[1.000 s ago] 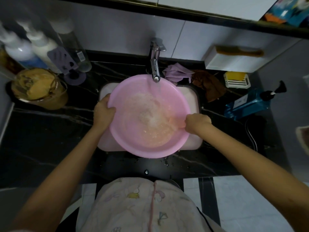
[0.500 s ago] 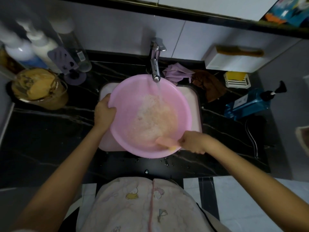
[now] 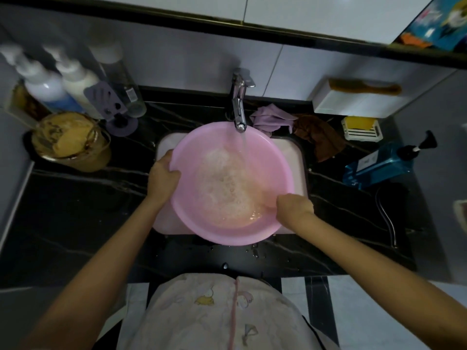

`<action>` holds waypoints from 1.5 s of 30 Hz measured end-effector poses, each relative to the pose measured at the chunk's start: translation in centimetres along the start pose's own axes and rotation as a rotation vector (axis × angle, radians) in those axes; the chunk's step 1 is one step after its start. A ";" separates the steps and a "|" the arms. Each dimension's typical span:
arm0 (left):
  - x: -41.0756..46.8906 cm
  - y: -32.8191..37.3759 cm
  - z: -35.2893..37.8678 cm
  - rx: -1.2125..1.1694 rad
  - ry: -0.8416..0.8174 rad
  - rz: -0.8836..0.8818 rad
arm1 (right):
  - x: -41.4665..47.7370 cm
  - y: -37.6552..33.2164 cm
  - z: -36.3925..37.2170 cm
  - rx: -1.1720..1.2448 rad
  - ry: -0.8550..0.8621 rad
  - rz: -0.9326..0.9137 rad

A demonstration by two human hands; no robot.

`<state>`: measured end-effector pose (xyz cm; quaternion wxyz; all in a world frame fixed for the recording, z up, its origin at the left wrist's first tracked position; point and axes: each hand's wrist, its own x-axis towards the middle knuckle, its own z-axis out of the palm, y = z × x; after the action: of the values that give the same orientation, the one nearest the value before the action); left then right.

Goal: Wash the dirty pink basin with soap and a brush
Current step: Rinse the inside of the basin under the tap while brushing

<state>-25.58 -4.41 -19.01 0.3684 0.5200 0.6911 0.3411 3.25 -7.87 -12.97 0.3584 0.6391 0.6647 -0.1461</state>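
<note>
The pink basin [image 3: 202, 142] sits in the white sink [image 3: 290, 150] under the running tap [image 3: 238, 107], with foamy water [image 3: 222, 180] inside it. My left hand [image 3: 163, 176] grips the basin's left rim. My right hand [image 3: 294, 207] is curled over the right inner wall, holding a pale orange brush [image 3: 267, 202] that shows only partly under the fingers.
Black marble counter [image 3: 75, 203] surrounds the sink. Bottles [image 3: 75, 82] and a gold container [image 3: 68, 142] stand at the left. Purple cloth [image 3: 271, 118], brown cloth [image 3: 318, 137], yellow soap in a dish [image 3: 360, 127] and a blue pump bottle [image 3: 379, 165] lie at the right.
My right hand with the brush swept from the right wall down to the near rim, then back up along the right inner wall. My left hand kept its grip on the rim.
</note>
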 end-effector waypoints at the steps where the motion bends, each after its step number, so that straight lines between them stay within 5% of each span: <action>1: 0.0 0.1 0.0 -0.001 -0.001 -0.009 | -0.8 -0.6 0.0 0.017 -0.061 -0.034; 6: 0.1 -0.1 -0.2 -0.017 -0.027 -0.009 | -2.7 -4.3 -0.3 0.266 -0.218 -0.278; 14: 0.1 0.1 -0.1 0.050 -0.009 -0.011 | 2.8 -9.9 -0.6 0.448 0.149 -0.400; 23: 0.0 0.1 -0.1 0.021 -0.025 -0.031 | 6.9 -1.5 -3.3 0.002 0.359 -0.103; 27: 0.0 0.1 -0.4 0.026 -0.036 -0.046 | 6.2 2.8 -3.9 -0.147 0.232 0.043; 30: 0.0 0.4 -0.4 0.043 -0.045 -0.051 | 6.5 3.8 -5.3 -0.210 0.253 -0.001; 37: 0.0 0.3 -0.4 0.077 -0.042 -0.042 | 8.6 2.5 -9.9 -0.430 0.680 -0.265; 43: -0.1 0.4 -0.4 0.080 -0.032 -0.033 | 6.4 7.0 -10.0 -0.372 0.403 -0.107; 45: -0.2 0.8 -0.3 0.076 -0.021 -0.035 | 6.7 6.6 -9.9 -0.455 0.448 -0.132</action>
<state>-25.47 -4.47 -18.17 0.3615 0.5250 0.7086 0.3026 7.16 4.51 -8.76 0.3265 0.5141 0.7828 0.1277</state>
